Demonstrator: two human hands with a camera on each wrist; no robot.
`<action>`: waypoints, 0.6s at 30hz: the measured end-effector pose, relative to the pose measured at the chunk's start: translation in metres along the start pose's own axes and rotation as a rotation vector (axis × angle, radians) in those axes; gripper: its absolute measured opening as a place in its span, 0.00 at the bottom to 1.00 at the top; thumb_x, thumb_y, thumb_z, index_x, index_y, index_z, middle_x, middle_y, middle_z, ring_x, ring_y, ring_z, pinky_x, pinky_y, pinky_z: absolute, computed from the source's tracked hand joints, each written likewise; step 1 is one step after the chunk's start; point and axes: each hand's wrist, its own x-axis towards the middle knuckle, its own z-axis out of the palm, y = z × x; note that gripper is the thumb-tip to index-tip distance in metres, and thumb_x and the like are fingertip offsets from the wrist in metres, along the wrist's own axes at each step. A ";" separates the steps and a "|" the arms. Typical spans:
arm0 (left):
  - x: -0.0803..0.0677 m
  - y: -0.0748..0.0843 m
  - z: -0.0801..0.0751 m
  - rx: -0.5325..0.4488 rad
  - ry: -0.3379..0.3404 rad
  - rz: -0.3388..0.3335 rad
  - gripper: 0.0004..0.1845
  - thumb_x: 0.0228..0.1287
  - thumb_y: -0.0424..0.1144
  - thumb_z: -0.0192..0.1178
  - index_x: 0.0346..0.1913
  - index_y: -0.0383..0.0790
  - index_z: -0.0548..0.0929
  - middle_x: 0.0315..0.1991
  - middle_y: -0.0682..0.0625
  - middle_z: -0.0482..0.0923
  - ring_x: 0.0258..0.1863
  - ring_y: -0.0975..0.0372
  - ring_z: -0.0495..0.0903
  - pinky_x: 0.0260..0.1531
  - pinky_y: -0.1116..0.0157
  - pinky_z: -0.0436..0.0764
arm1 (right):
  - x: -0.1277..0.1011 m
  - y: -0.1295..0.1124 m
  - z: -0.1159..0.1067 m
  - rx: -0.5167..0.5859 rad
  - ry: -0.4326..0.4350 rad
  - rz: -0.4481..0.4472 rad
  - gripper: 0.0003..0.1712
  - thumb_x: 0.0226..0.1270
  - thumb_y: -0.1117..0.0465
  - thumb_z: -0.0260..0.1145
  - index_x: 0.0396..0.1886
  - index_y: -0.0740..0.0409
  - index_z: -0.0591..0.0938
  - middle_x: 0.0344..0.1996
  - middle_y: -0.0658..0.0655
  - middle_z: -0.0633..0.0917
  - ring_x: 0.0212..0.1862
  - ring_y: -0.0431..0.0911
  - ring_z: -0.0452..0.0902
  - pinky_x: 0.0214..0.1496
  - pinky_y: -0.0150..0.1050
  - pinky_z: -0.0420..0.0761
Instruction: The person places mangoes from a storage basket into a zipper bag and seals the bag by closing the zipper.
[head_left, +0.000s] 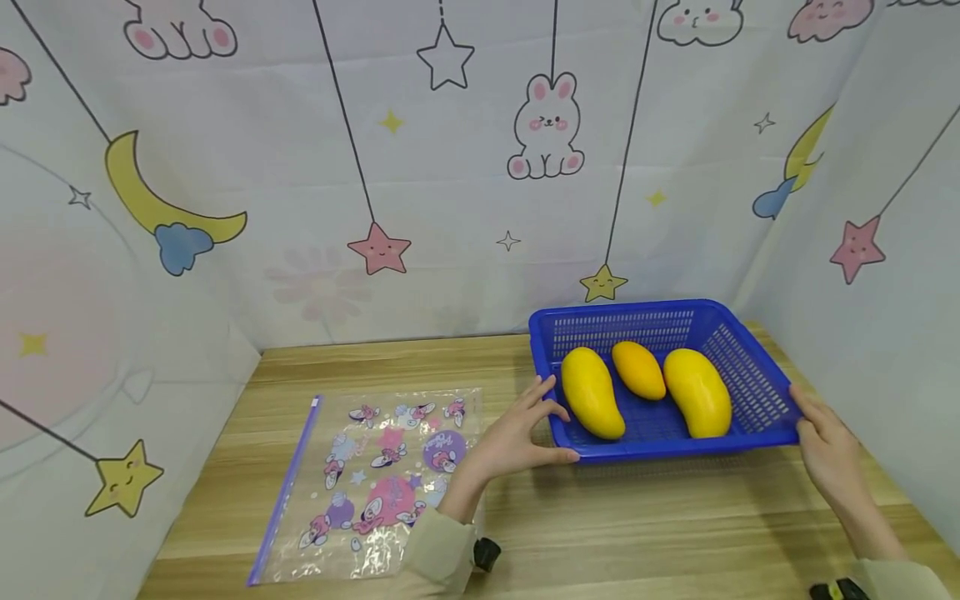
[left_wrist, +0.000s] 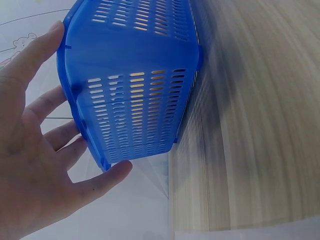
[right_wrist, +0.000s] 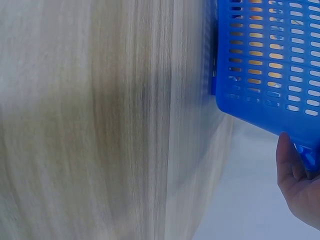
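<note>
Light: bright, even, soft shadows under basket (head_left: 738,371).
Head view: sharp, edges bowed.
Wrist views: table (left_wrist: 260,125) motion-smeared.

A wooden table (head_left: 637,517) bears a blue basket (head_left: 750,392) and a printed zip bag (head_left: 375,483).

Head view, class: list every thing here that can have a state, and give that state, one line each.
blue basket: upright on the wooden table, open top, holding three mangoes.
mangoes: yellow, whole, lying side by side in the basket.
zip bag: flat on the table, nothing visible inside; seal state unclear.
left hand: grips the basket's near left corner.
right hand: holds the basket's near right corner.
</note>
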 end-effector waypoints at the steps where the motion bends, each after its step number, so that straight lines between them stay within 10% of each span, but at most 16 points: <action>1: 0.000 0.000 0.000 -0.001 -0.001 -0.001 0.26 0.54 0.59 0.67 0.51 0.48 0.79 0.78 0.52 0.48 0.78 0.53 0.43 0.70 0.42 0.60 | 0.000 0.000 0.000 -0.001 0.000 0.002 0.29 0.76 0.59 0.34 0.75 0.56 0.53 0.72 0.74 0.56 0.75 0.62 0.43 0.76 0.60 0.42; 18: -0.006 0.000 -0.005 0.000 -0.002 -0.033 0.22 0.53 0.59 0.68 0.47 0.56 0.77 0.78 0.59 0.46 0.79 0.58 0.42 0.70 0.43 0.61 | 0.001 -0.005 0.002 -0.015 0.004 0.011 0.29 0.76 0.60 0.36 0.74 0.57 0.54 0.70 0.77 0.59 0.72 0.70 0.46 0.71 0.69 0.47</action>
